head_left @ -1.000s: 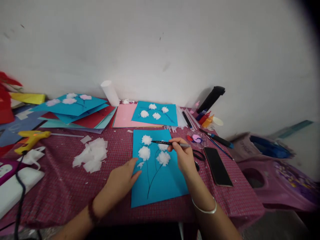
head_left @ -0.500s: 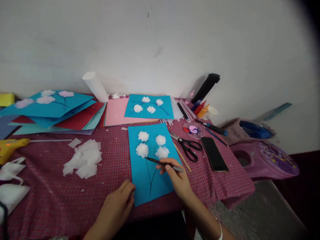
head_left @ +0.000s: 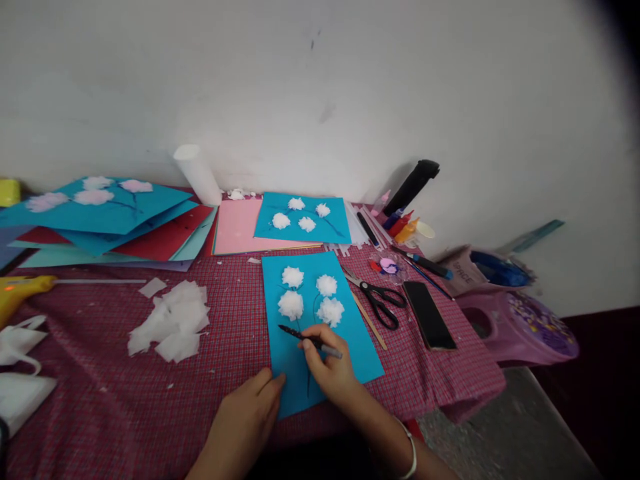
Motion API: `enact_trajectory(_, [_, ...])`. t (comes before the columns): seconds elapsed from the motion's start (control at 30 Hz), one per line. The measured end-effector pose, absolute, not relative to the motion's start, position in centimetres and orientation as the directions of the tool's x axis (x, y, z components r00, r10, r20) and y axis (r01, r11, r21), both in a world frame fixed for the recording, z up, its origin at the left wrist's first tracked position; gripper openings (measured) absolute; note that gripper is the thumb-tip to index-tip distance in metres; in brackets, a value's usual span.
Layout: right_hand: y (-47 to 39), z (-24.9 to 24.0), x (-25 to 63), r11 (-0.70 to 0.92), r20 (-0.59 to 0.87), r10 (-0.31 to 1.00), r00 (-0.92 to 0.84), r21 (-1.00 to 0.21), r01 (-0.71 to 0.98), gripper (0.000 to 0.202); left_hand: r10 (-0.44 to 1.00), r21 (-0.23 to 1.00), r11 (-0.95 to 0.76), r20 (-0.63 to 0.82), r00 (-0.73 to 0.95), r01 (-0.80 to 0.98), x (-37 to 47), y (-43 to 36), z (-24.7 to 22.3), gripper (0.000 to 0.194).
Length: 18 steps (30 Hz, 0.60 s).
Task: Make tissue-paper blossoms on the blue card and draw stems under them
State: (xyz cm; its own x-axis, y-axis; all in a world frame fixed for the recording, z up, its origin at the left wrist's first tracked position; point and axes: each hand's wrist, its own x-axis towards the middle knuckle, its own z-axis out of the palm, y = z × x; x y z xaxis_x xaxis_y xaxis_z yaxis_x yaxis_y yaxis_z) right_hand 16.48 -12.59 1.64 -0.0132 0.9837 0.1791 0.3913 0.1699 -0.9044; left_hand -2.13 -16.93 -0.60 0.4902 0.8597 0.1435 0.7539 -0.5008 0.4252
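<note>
A blue sheet (head_left: 350,353) lies before me with several white paper puffs (head_left: 330,311) on its upper half and thin dark stems drawn below them. My right hand (head_left: 327,363) is closed around a black pen (head_left: 295,333), its tip over the sheet just below the lower left puff. At the sheet's lower left edge rests my left hand (head_left: 253,407), fingers bent together and fingertips on the paper's edge; nothing shows in them. Behind lies a second blue sheet (head_left: 327,231) with white puffs and dark branches.
White paper pieces (head_left: 175,320) and a yellow glue gun (head_left: 25,290) lie left, below stacked coloured sheets (head_left: 165,233). Scissors (head_left: 383,300), a wooden stick (head_left: 370,321), a phone (head_left: 429,315) and paint tubes (head_left: 400,223) are on the right. A white roll (head_left: 197,175) stands by the wall.
My right hand and the pen have moved down and left, the tip leaving the stem under the lower left puff. The whole view has shifted slightly.
</note>
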Motion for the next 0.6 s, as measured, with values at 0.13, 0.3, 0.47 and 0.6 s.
enact_trajectory(0.13, [-12.93, 1.47, 16.91, 0.289, 0.303, 0.952, -0.038, -0.857, 0.426, 0.017, 0.855, 0.419, -0.509, 0.149, 0.496, 0.752, -2.1, -16.89, -0.61, 0.029])
enact_trajectory(0.3, [-13.34, 1.54, 17.07, 0.364, 0.367, 0.926, -0.087, -0.809, 0.461, 0.02, 0.853, 0.416, -0.511, 0.133, 0.505, 0.752, -2.03, -16.86, -0.59, 0.028])
enact_trajectory(0.47, [-12.99, 1.38, 16.75, 0.377, 0.377, 0.921, -0.096, -0.804, 0.459, 0.019, 0.842, 0.39, -0.537, 0.197, 0.502, 0.748, -2.12, -16.87, -0.63, 0.028])
enact_trajectory(0.6, [-12.69, 1.36, 16.63, 0.391, 0.392, 0.915, -0.099, -0.799, 0.456, 0.018, 0.823, 0.363, -0.567, 0.285, 0.491, 0.739, -2.1, -16.72, -0.77, 0.029])
